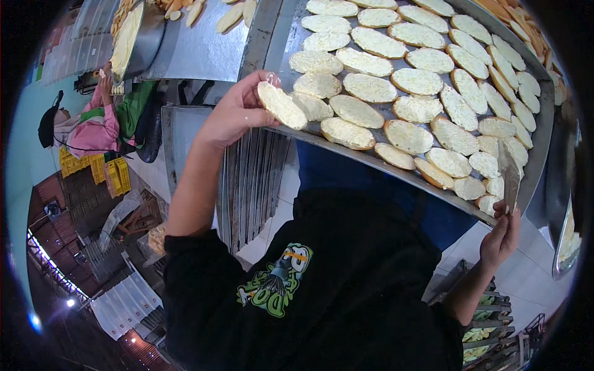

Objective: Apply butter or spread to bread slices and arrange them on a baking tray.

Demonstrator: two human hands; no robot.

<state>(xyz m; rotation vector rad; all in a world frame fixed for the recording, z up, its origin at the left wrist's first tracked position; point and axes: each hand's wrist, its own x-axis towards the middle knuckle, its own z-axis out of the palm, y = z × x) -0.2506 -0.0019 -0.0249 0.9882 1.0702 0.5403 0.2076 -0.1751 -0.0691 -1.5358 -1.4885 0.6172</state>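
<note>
My left hand is closed on an oval bread slice coated with pale cream, holding it tilted at the left end of a large metal tray. White smears of cream show on its fingers. Rows of similar cream-topped bread slices fill most of the tray. At the tray's near right corner, my right hand grips a spatula by its lower end. Its flat blade points away from me over the slices there.
A metal bowl of pale cream stands at the far left beside a metal table with more bread. Left, a person in pink works near yellow crates. Stacked trays stand below the tray's left end; another cream container is at right.
</note>
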